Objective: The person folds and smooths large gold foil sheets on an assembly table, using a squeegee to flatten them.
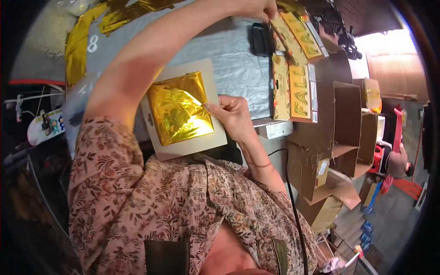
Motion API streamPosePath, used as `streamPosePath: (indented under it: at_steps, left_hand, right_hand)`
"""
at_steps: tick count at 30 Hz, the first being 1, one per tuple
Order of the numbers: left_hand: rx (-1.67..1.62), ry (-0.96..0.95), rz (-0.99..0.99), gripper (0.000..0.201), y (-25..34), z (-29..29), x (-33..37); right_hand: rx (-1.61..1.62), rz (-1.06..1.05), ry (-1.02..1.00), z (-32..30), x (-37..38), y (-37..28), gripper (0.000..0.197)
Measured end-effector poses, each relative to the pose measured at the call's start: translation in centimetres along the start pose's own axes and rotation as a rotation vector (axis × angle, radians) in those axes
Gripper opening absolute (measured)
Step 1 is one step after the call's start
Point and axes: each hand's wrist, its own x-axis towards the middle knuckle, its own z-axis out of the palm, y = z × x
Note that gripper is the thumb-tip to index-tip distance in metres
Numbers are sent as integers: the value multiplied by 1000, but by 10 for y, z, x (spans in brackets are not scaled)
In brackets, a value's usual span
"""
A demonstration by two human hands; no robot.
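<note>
My right hand [233, 115] grips the right edge of a pale card [190, 149], its thumb on top and its other fingers curled. A folded, shiny gold foil packet [181, 110] covers most of that card, which sits tilted close to my chest. My left arm crosses above it toward the far right. At the top edge of the view, my left hand [259, 9] has its fingers closed at the corner of an orange-and-cream carded package [286, 36] with gold lettering; part of that hand is cut off. Similar carded packages [300, 94] lie below it, overlapping.
A grey plastic sheet [243, 75] covers the table, with gold foil [75, 59] along its left edge. Beside the packages lies a black tray-like object [260, 40]. Cardboard boxes [346, 119] stand at the right, and a black cable [293, 206] runs past my right arm.
</note>
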Motion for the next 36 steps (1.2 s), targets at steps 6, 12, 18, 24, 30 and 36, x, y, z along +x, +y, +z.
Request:
streamPosePath:
  at_steps: [6, 12, 18, 24, 30, 36]
  left_hand:
    - [-27, -243, 478, 8, 52, 53, -37]
    - [216, -231, 439, 12, 60, 81, -57]
    - [-247, -110, 7, 18, 63, -14, -93]
    - [-207, -303, -538, 22, 117, -142, -159]
    - [-272, -166, -527, 20, 111, -95, -223]
    - [-203, 48, -447, 24, 107, -76, -254]
  right_hand:
    - [-52, -18, 3, -5, 0, 7, 16]
    - [-40, -10, -25, 6, -5, -5, 19]
    - [-165, -36, -1, -2, -6, 0, 16]
    - [-19, -29, 39, -8, -11, 2, 16]
    - [1, -37, 17, 0, -19, 1, 16]
    - [24, -117, 76, 8, -24, 3, 15]
